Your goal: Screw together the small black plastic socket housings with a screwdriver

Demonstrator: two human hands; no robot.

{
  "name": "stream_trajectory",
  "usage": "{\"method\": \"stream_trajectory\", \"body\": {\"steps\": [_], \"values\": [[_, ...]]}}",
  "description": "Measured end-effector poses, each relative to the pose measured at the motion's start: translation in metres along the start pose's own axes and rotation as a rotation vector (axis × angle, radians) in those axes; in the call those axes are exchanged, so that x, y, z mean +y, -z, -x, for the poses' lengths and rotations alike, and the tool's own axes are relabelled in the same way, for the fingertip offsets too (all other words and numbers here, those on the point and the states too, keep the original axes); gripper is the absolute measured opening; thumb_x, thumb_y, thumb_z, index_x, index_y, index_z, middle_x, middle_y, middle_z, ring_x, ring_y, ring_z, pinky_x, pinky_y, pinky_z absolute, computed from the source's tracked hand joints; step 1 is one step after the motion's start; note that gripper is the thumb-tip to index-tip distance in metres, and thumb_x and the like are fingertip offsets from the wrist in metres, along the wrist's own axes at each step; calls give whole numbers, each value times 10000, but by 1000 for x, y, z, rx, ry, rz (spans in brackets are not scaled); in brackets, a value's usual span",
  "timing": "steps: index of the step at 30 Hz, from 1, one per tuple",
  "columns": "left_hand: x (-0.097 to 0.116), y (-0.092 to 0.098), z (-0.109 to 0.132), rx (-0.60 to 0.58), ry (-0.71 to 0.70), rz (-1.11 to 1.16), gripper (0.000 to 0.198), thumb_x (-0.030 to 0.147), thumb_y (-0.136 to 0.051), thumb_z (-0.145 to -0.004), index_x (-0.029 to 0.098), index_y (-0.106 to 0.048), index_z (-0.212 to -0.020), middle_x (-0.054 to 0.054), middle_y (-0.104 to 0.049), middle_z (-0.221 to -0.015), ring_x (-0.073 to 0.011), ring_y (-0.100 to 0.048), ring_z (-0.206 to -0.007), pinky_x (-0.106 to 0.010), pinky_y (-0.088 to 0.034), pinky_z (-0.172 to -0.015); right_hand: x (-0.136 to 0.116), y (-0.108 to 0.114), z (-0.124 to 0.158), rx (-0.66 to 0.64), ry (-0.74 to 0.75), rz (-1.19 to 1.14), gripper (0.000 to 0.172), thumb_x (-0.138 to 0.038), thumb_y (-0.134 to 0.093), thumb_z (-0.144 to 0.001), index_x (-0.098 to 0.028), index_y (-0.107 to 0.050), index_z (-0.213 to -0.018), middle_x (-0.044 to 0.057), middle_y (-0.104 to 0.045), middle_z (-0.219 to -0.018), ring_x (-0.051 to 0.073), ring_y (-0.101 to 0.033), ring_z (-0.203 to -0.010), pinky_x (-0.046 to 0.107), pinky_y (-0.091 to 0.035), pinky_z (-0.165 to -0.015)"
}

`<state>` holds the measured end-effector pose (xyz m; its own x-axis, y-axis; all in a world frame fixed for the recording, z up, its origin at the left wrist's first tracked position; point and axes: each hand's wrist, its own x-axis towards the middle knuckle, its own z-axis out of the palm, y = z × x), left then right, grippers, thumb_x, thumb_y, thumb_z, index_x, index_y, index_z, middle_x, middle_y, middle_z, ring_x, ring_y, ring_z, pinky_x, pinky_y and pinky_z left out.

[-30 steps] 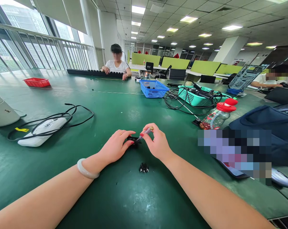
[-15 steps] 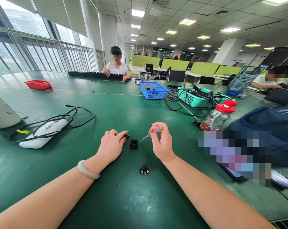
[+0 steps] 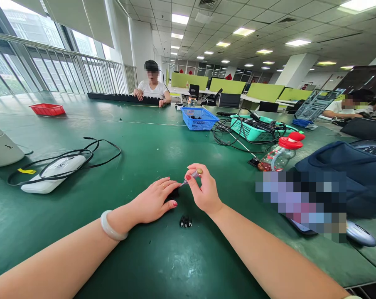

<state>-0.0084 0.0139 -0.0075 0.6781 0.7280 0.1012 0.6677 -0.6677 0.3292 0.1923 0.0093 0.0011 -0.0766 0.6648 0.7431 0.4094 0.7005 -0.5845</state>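
Observation:
A small screwdriver (image 3: 194, 175) with a translucent purplish handle is pinched in my right hand (image 3: 205, 192). Its tip points down and left, meeting the fingertips of my left hand (image 3: 155, 201) at a small black plastic block (image 3: 175, 193). That block sits on the table between the thumb and fingers of my left hand, which cover most of it. Closer to me on the green tabletop lies a small black part with several silvery prongs (image 3: 185, 221), touched by neither hand.
A white power bank (image 3: 55, 172) with a black cable lies left. Blue (image 3: 200, 121) and green (image 3: 246, 128) baskets, tangled cables and a red-lidded jar (image 3: 278, 155) stand right, near a dark blue bag (image 3: 346, 178). A person (image 3: 153, 87) sits across the table beside a long black strip (image 3: 122, 98).
My left hand has moved right onto the black block, and the flat dark piece by its fingers is now hidden. My right hand has brought the screwdriver left to the block.

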Motion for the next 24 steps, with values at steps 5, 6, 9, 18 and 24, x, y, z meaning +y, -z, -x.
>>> {"method": "stream_trajectory", "body": {"steps": [5, 6, 9, 18, 24], "values": [[40, -4, 2, 48, 123, -7, 617, 616, -445, -876, 192, -495, -1322, -98, -548, -1376, -322, -347, -1387, -531, -292, -1179, 5, 2, 0, 206, -92, -159, 141, -324, -521, -924, -239, -517, -1036, -19, -580, -751, 125, -575, -653, 286, -491, -663], [47, -5, 3, 55, 137, 5, 650, 646, -467, -851, 200, -493, -1323, -95, -540, -1383, -332, -343, -1384, -538, -299, -1172, 6, 2, -1, 261, -125, -217, 144, -348, -518, -922, -240, -516, -1018, -29, -555, -722, 119, -551, -623, 273, -478, -624], [64, -6, 3, 54, 164, 27, 671, 666, -465, -839, 224, -478, -1343, -88, -535, -1375, -336, -358, -1358, -553, -315, -1151, 11, 3, -10, 384, -255, -374, 162, -390, -534, -896, -241, -500, -946, -61, -501, -631, 106, -500, -559, 244, -442, -561], [78, -11, 14, -15, 108, 28, 821, 789, -385, -777, 276, -419, -1417, -144, -377, -1510, -445, -195, -1438, -718, -219, -1118, 36, 6, -17, 473, -461, -317, 243, -425, -611, -815, -229, -474, -860, -74, -479, -621, 96, -464, -530, 234, -414, -526], [79, -18, 14, -13, 60, -26, 643, 706, -366, -848, 281, -525, -1303, -131, -471, -1417, -442, -231, -1425, -716, -252, -1109, 21, 3, -10, 227, -237, 19, 373, -408, -647, -815, -218, -384, -632, -83, -405, -545, 71, -363, -474, 235, -359, -527]]}}
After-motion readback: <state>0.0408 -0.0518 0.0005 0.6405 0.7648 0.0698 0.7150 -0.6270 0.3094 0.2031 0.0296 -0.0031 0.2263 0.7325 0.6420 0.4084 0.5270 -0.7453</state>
